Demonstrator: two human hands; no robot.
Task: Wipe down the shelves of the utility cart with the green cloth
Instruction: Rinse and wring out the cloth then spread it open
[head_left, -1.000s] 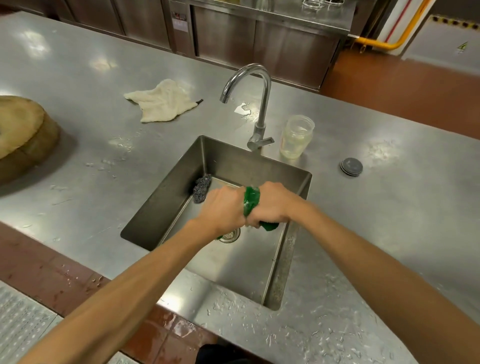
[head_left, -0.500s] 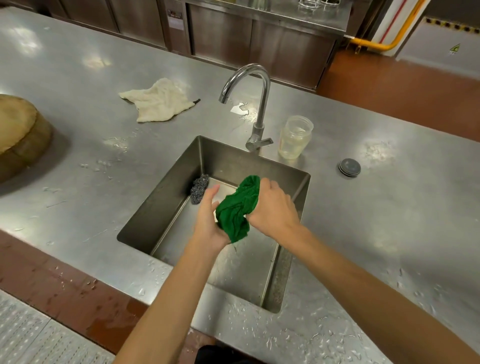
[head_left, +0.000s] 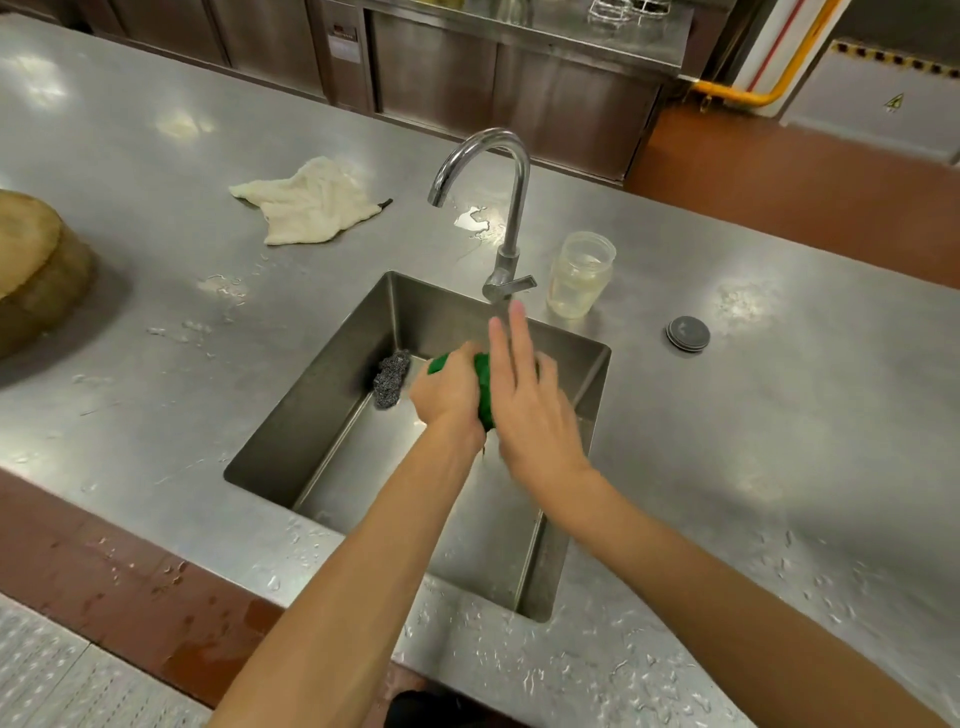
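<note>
Green cloth (head_left: 487, 387) mostly hidden, gripped in left hand (head_left: 448, 397); right hand (head_left: 531, 413) fingers straight, blurred

Bright, even light falls from overhead. It leaves soft white glare patches on the steel worktop (head_left: 156, 322) at the upper left and right of centre, and glints on droplets at the lower right. The sink (head_left: 311, 415) walls look darker. The wooden block (head_left: 31, 260) casts a diffuse shadow. The right hand (head_left: 530, 410) is motion-blurred. Wide-angle distortion bends the frame edges and stretches the forearms.
</note>
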